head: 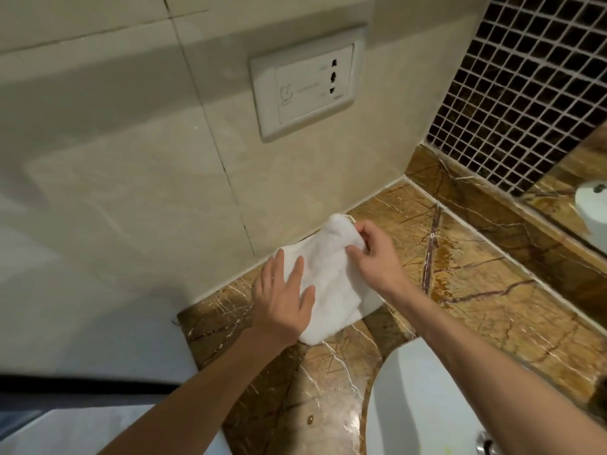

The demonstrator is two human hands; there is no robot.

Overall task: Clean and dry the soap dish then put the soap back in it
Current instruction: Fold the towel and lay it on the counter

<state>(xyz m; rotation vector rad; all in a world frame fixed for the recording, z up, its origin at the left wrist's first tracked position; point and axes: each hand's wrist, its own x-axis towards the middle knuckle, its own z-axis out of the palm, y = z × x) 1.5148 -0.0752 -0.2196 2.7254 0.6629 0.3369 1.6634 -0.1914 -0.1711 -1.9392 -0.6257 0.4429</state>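
Observation:
A white towel (331, 277) lies on the brown marble counter (492, 290) against the beige wall. My left hand (284, 297) rests flat on the towel's left part, fingers spread. My right hand (376, 254) pinches the towel's upper right corner between thumb and fingers. No soap dish and no soap are in view; whether anything lies under the towel cannot be told.
A white basin (427, 399) fills the lower right, with a chrome fitting (486, 444) at the bottom edge. A wall socket plate (305, 83) sits above the towel. Dark mosaic tiles (519, 87) and a mirror (578, 198) stand at the right.

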